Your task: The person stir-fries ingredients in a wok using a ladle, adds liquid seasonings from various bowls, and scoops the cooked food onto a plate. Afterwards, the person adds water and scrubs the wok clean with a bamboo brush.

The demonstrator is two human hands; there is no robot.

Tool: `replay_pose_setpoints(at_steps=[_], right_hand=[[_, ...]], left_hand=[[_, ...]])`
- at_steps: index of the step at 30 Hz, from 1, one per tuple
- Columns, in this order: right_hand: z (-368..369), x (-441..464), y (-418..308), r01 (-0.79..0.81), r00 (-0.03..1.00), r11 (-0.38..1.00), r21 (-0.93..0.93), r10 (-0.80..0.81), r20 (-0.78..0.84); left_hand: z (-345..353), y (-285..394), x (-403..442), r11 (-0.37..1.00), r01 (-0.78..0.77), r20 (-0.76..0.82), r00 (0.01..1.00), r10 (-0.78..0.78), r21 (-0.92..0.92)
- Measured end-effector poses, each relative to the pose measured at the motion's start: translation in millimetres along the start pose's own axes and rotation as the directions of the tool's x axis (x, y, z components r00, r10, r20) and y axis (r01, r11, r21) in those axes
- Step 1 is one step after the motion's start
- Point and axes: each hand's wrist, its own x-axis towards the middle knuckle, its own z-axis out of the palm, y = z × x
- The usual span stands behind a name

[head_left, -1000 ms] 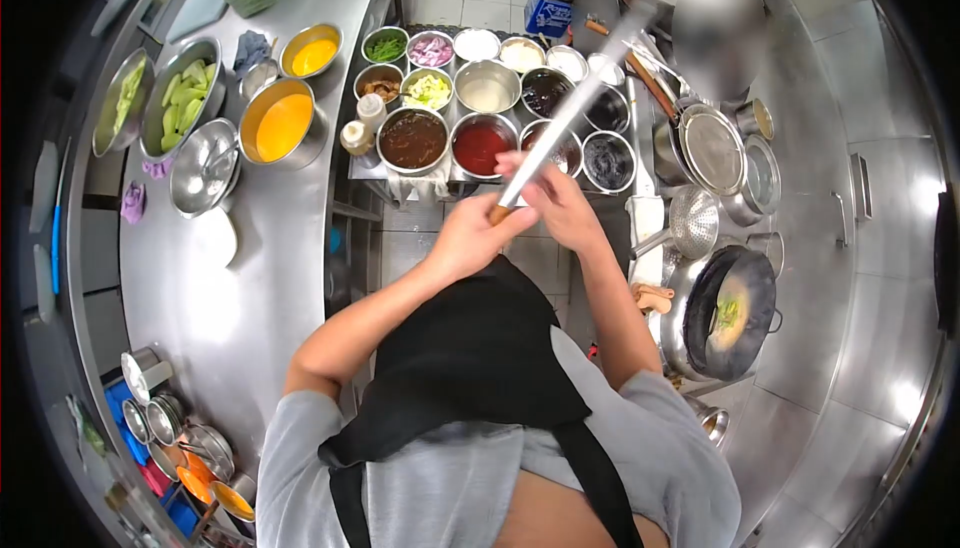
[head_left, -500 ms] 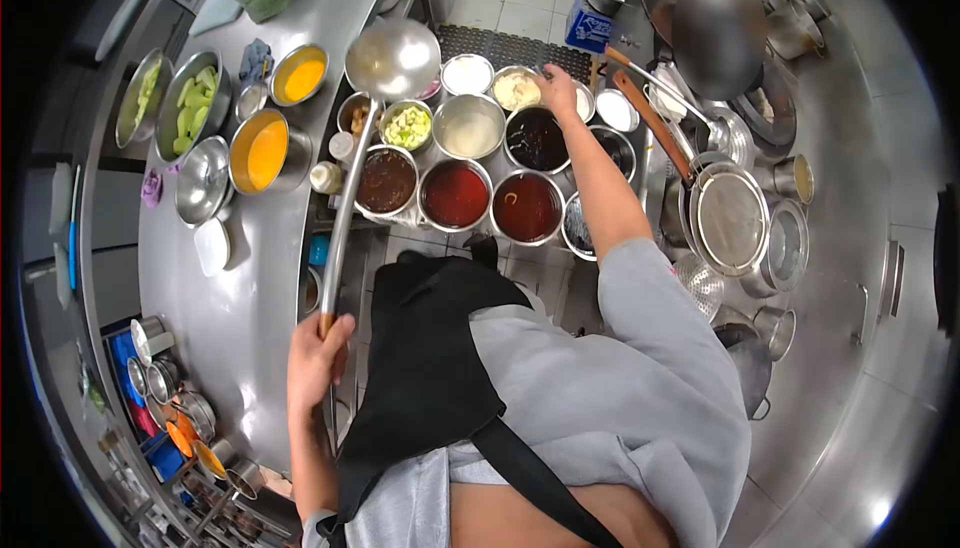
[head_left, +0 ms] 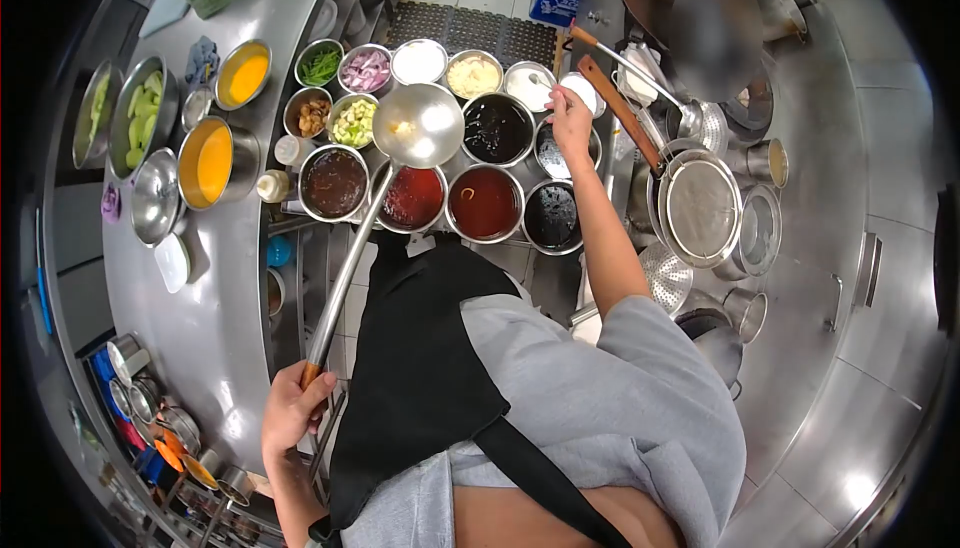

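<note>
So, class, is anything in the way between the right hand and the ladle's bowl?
Nothing visible blocks the space between the right hand and the ladle. The dark sauce sits between them, but appears lower, beneath that gap.

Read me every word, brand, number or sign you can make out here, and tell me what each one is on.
"Royal", or what looks like it, on the blue box at the far end; the smaller print below it is too small and blurred to read.
I can make out no other text, including on the squeeze bottle.
</note>
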Motion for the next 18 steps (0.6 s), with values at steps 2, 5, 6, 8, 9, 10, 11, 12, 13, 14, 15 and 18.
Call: replay_pose_setpoints(at_steps=[2,5,6,8,9,10,11,12,13,14,15,18], right_hand=[[6.4,4.6,6.3,-0.04,0.999,0.998,0.051,0.039,0.004],[13.9,11.7,18.3,-0.128,0.991,0.979,0.16,0.131,-0.011],[16.9,13.1,19.0,-0.154,0.986,0.96,0.234,0.165,-0.027],[17.7,15.5,21.1,-0.203,0.973,0.91,0.363,0.227,-0.025],[18.3,16.7,22.2,-0.226,0.965,0.883,0.411,0.26,-0.028],[17.9,18.2,25.2,-0.247,0.956,0.854,0.457,0.292,-0.03],[16.7,20.0,28.1,-0.266,0.948,0.836,0.48,0.317,-0.026],[14.9,21.1,31.0,-0.286,0.939,0.8,0.527,0.345,-0.014],[12.9,22.0,35.4,-0.303,0.929,0.762,0.572,0.371,-0.002],[10.0,22.2,39.8,-0.319,0.918,0.721,0.615,0.396,0.012],[5.9,21.4,44.2,-0.334,0.911,0.691,0.641,0.412,0.03],[-7.0,16.4,45.9,-0.365,0.891,0.609,0.704,0.448,0.074]], left_hand=[[-1.1,2.6,0.3,1.0,0.024,0.04,0.999,-0.024,-0.001],[-0.8,9.0,-2.6,0.999,0.018,0.065,0.998,-0.02,0.036],[-0.1,10.9,-3.1,0.999,0.018,0.07,0.997,-0.021,0.045],[0.3,14.0,-4.4,0.998,0.018,0.079,0.997,-0.023,0.063],[0.6,14.0,-4.0,0.998,0.022,0.08,0.996,-0.027,0.065],[1.3,13.0,-2.8,0.997,0.026,0.082,0.996,-0.031,0.066],[2.0,12.0,-1.5,0.997,0.028,0.086,0.996,-0.034,0.068],[2.9,11.4,-0.3,0.997,0.03,0.094,0.995,-0.036,0.064],[4.0,11.0,0.7,0.998,0.032,0.101,0.994,-0.038,0.06],[5.0,11.0,1.6,0.998,0.033,0.11,0.993,-0.039,0.056],[5.9,11.5,2.0,0.998,0.032,0.113,0.993,-0.038,0.058],[8.7,14.1,5.5,0.998,0.021,0.124,0.992,-0.029,0.062]])
